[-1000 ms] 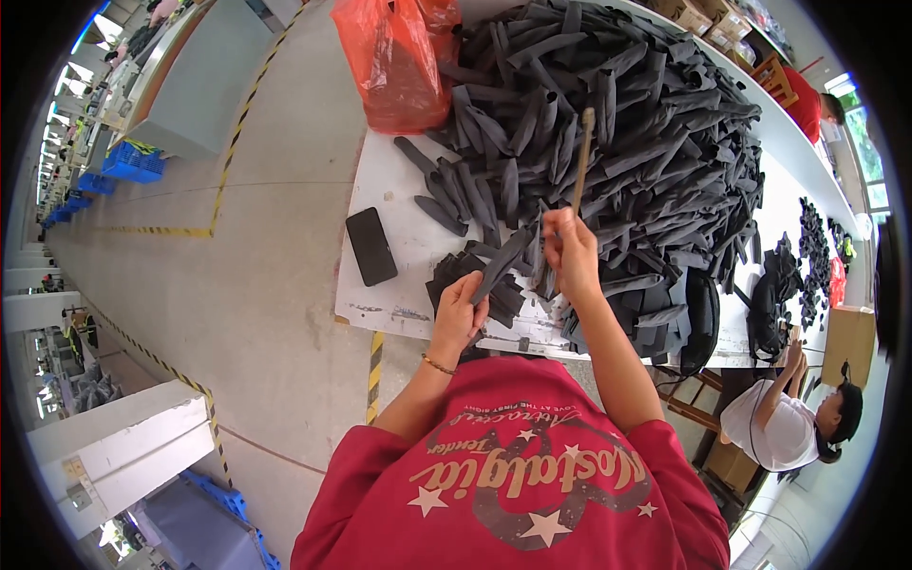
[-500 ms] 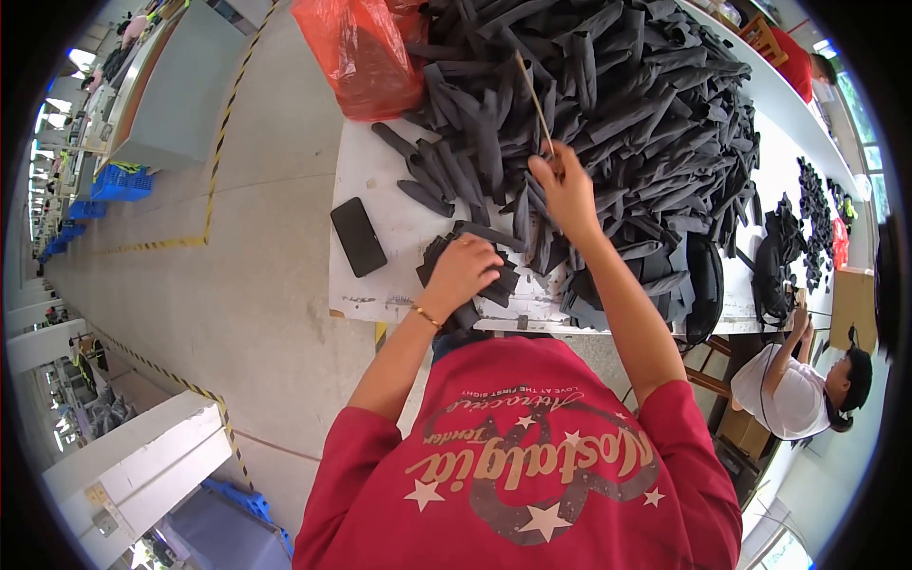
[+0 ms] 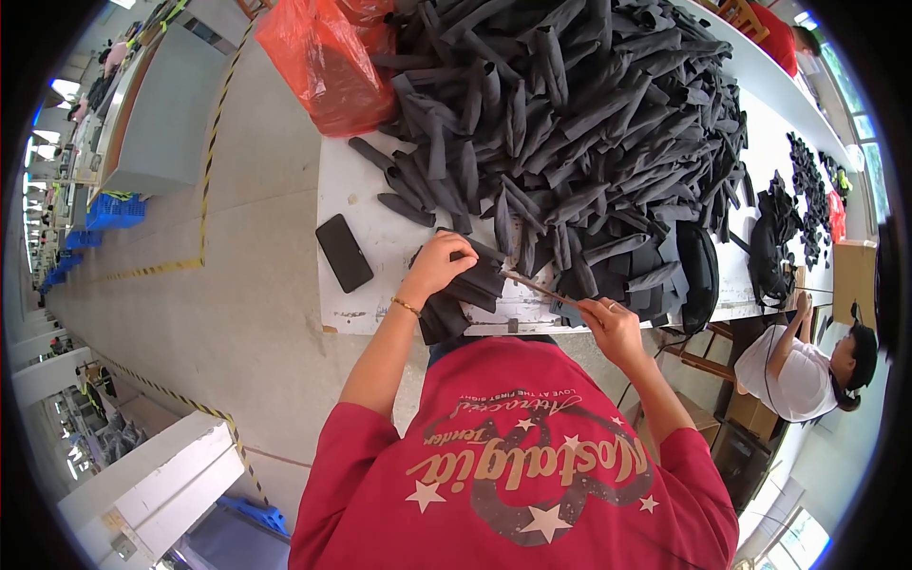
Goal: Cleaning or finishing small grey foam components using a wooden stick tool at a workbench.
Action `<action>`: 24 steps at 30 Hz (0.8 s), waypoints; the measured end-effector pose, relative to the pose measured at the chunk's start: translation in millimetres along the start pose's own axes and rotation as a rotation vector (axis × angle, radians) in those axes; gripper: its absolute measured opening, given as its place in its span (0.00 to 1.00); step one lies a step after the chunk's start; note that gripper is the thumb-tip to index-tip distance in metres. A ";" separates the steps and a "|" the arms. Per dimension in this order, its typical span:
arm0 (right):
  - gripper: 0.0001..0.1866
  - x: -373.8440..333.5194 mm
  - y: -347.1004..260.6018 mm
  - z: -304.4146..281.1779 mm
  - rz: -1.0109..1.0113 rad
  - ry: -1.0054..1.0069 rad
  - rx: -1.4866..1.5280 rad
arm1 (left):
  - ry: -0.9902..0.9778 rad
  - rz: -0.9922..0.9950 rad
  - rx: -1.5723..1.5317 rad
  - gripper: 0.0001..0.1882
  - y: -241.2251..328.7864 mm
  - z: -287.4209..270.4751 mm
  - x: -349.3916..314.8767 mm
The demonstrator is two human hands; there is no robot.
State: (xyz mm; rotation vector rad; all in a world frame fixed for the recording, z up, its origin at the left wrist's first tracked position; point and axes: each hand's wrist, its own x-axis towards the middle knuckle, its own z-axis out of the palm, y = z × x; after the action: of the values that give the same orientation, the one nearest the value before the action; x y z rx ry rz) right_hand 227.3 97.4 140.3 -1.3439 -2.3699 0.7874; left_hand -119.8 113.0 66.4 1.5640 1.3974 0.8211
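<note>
My right hand (image 3: 613, 328) grips one end of a thin, light brown stick (image 3: 543, 288) near the front edge of the table. The stick's other end points left and meets a dark grey fabric tube (image 3: 483, 249); whether it goes inside cannot be made out. My left hand (image 3: 440, 266) is closed, thumb against fingers, on the left end of that tube. Beneath it lie several flattened dark fabric pieces (image 3: 442, 318), partly hidden by the hand. Just beyond both hands rises a large heap of similar dark grey fabric tubes (image 3: 570, 123).
A black phone (image 3: 344, 254) lies left of my left hand on the white table (image 3: 342, 309). A red plastic bag (image 3: 328, 76) stands at the far left corner. On the right are a black bag-like object (image 3: 698, 275) and a seated person in white (image 3: 793, 375).
My right hand has come back from the heap toward the table's front edge, and the stick now points left at the tube. My left hand has closed on the tube.
</note>
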 end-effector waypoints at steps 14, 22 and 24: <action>0.17 61.2 -27.5 73.7 0.094 -0.073 0.447 | 0.293 0.425 0.362 0.17 97.6 19.4 0.8; 0.15 72.1 -69.7 95.1 0.295 -0.212 0.654 | 0.559 -0.194 -1.713 0.14 25.4 56.8 -21.6; 0.14 75.5 -73.1 106.3 0.123 -0.055 0.523 | 0.703 -0.210 -1.675 0.15 33.5 62.0 -12.0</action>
State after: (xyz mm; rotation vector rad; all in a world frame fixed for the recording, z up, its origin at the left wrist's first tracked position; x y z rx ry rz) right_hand 83.9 99.0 98.1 -1.2519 -1.9293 1.3758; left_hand -52.2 90.6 72.0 -0.1891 0.6810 1.7766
